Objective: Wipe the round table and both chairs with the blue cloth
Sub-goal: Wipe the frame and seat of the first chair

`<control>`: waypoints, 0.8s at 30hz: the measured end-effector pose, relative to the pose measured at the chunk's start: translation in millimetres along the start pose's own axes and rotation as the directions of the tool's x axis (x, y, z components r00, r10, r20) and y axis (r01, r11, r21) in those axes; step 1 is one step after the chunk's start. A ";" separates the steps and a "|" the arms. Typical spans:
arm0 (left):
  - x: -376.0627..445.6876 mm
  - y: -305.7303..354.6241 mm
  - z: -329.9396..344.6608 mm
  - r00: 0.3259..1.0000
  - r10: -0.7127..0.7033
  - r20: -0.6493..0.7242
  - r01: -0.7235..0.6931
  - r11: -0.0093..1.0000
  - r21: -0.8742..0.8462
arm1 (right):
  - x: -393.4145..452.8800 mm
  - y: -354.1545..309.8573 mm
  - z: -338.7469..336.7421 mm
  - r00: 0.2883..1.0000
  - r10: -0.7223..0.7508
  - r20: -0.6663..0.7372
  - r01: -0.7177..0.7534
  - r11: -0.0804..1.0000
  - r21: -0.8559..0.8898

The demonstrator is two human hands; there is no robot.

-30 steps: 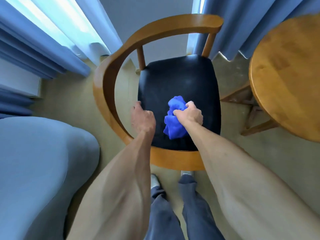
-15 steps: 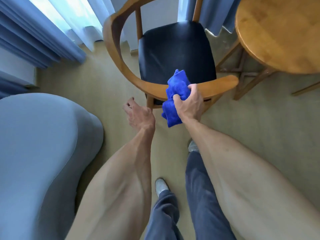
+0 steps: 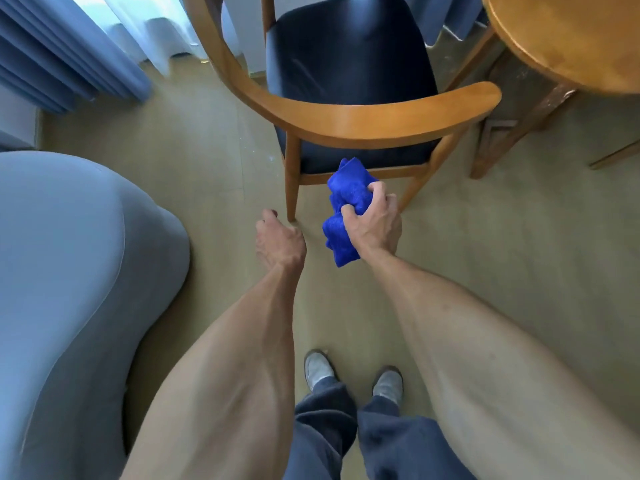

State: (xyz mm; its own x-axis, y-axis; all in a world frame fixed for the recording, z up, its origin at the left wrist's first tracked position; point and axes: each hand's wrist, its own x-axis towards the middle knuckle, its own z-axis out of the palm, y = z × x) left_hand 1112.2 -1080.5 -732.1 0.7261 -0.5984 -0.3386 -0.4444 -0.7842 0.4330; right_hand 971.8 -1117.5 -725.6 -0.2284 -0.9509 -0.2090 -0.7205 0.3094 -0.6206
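Note:
A wooden chair [image 3: 363,121] with a curved backrest and a black seat stands ahead of me, its back towards me. My right hand [image 3: 375,223] is closed on the bunched blue cloth [image 3: 346,209], held in the air below the backrest, near the chair's rear legs and not touching the wood. My left hand [image 3: 278,242] hangs beside it with fingers loosely curled and nothing in it. The round wooden table [image 3: 568,39] shows at the top right. I see only one chair.
A pale blue upholstered piece [image 3: 69,289] fills the left side. Blue curtains [image 3: 59,53] hang at the upper left and behind the chair. The table's wooden legs [image 3: 512,133] stand right of the chair. My feet [image 3: 353,375] are on beige floor.
I have stepped back from the chair. My right hand drew the cloth off the seat, over the backrest, then down below it. My left hand let go of the chair.

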 end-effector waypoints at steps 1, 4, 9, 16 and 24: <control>9.3 -0.8 14.5 1.000 0.013 0.002 -0.013 1.000 0.000 | 10.7 5.0 11.2 0.999 -0.039 -0.016 0.038 0.999 -0.015; 35.3 0.5 56.0 0.997 0.072 -0.006 -0.072 0.997 -0.025 | 48.9 10.8 47.4 0.986 -0.159 -0.055 0.155 0.986 -0.070; 83.9 18.2 129.2 0.788 0.597 -0.151 -0.596 0.801 0.053 | 130.5 9.0 105.5 0.856 -0.508 -0.096 0.463 0.836 -0.294; 145.8 44.9 212.0 0.616 0.707 -0.347 -0.740 0.670 0.052 | 191.2 47.3 160.3 0.657 -0.692 -0.298 0.547 0.710 -0.443; 138.2 46.6 213.0 0.647 0.633 -0.426 -0.698 0.716 0.003 | 181.7 46.2 150.3 0.650 -0.688 -0.321 0.597 0.725 -0.345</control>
State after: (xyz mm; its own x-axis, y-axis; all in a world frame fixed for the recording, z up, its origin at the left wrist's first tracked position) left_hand 1080.2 -1234.6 -936.7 0.4119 -0.8134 0.4107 -0.8267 -0.1439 0.5439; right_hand 995.4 -1274.7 -905.9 0.1370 -0.8342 0.5342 -0.8840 -0.3463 -0.3140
